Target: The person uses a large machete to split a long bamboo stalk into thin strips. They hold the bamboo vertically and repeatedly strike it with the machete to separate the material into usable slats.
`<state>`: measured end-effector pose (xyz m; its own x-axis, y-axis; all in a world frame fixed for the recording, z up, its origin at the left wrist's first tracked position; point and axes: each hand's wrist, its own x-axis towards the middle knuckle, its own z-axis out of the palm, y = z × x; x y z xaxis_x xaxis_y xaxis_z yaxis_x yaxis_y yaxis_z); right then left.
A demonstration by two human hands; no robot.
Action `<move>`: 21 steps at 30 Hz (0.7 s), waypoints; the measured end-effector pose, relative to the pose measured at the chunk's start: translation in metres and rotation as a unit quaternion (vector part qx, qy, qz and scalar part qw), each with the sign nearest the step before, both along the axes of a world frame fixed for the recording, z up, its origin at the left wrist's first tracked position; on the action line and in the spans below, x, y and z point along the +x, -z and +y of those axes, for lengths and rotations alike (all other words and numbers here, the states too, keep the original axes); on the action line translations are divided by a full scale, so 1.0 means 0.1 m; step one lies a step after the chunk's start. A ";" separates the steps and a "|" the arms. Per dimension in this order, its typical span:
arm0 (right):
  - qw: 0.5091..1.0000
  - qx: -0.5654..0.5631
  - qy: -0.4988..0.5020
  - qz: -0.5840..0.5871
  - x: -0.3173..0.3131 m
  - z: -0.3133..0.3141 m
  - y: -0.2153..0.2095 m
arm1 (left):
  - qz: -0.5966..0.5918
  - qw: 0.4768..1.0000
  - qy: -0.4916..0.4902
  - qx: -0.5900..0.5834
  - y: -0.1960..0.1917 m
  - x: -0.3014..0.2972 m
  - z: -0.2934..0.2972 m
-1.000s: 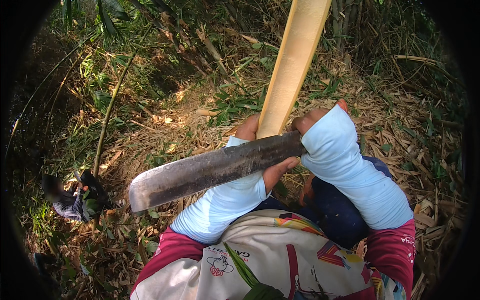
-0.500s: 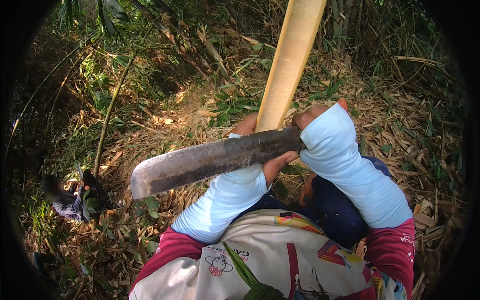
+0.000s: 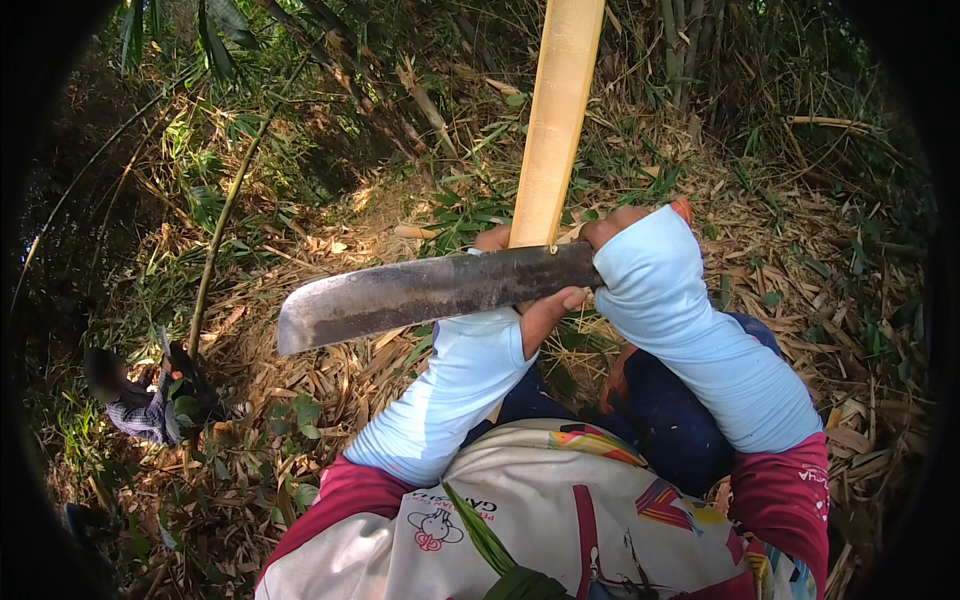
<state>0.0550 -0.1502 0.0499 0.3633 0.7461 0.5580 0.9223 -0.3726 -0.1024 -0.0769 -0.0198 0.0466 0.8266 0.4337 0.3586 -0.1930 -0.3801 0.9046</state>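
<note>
Gnd (image 3: 384, 212) is strewn w/ dry lvs (image 3: 325, 246).

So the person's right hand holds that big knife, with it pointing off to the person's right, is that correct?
Not the direction: the head view shows the big knife pointing to the person's left. The right hand does hold it.

Brown-mottled grey blade (image 3: 430, 295), pale yellow strip (image 3: 552, 130), light blue arm covers (image 3: 690, 330), maroon sleeves (image 3: 780, 490), navy trousers (image 3: 685, 425)

The knife (image 3: 430, 295) crosses a pale strip (image 3: 555, 120) that stretches beyond it. The right hand (image 3: 614, 226) grips the knife's right end; underneath the knife, the left hand (image 3: 543, 322) holds the strip. Well left of the knife is another person (image 3: 145, 412).
</note>
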 end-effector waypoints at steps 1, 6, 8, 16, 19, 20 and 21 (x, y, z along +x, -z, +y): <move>1.000 -0.011 0.002 0.008 -0.01 0.01 0.00 | 0.008 0.999 0.003 -0.046 0.00 0.00 0.00; 0.993 -0.071 -0.036 0.085 0.00 0.03 -0.01 | 0.053 0.995 0.045 -0.070 -0.07 0.01 0.08; 0.991 -0.096 -0.031 0.089 -0.02 0.03 -0.04 | 0.058 0.993 0.058 -0.083 -0.07 0.01 0.10; 0.991 -0.075 -0.052 0.094 0.00 -0.01 -0.04 | 0.067 0.991 0.079 -0.090 -0.09 0.05 0.13; 0.993 -0.072 -0.044 0.086 -0.01 -0.01 -0.04 | 0.064 0.992 0.082 -0.075 -0.04 0.08 0.16; 0.992 -0.079 -0.042 0.087 -0.01 -0.01 -0.04 | 0.063 0.992 0.083 -0.070 -0.02 0.08 0.18; 0.992 -0.086 -0.040 0.087 -0.01 0.00 -0.05 | 0.062 0.992 0.085 -0.066 0.00 0.08 0.19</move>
<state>0.0538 -0.1505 0.0547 0.3787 0.8549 0.3547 0.9236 -0.3245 -0.2040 -0.0687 -0.0006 0.0468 0.9260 0.3208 0.1988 -0.1278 -0.2289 0.9650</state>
